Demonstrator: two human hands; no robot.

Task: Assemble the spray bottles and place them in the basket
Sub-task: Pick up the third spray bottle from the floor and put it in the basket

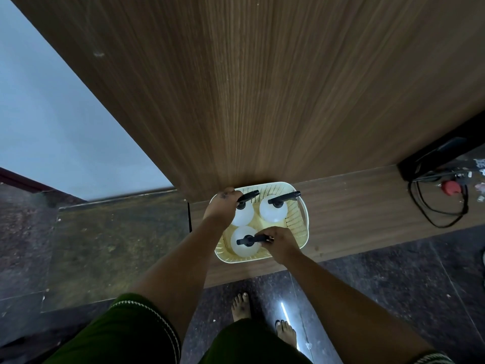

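Observation:
A cream perforated basket (pixel 298 233) sits on a low wooden ledge against a wood panel. Three white spray bottles with black trigger heads stand upright inside it. My left hand (pixel 221 206) grips the black head of the back-left bottle (pixel 242 215). The back-right bottle (pixel 273 212) stands untouched, its nozzle pointing right. My right hand (pixel 279 244) pinches the black trigger head of the front bottle (pixel 242 246), whose nozzle points left.
A tall wood panel (pixel 262 88) rises behind the basket. The wooden ledge (pixel 367 206) runs to the right, with black cables (pixel 441 206) and a red object (pixel 451 187) at its far end. My bare feet (pixel 242 306) stand on a dark stone floor.

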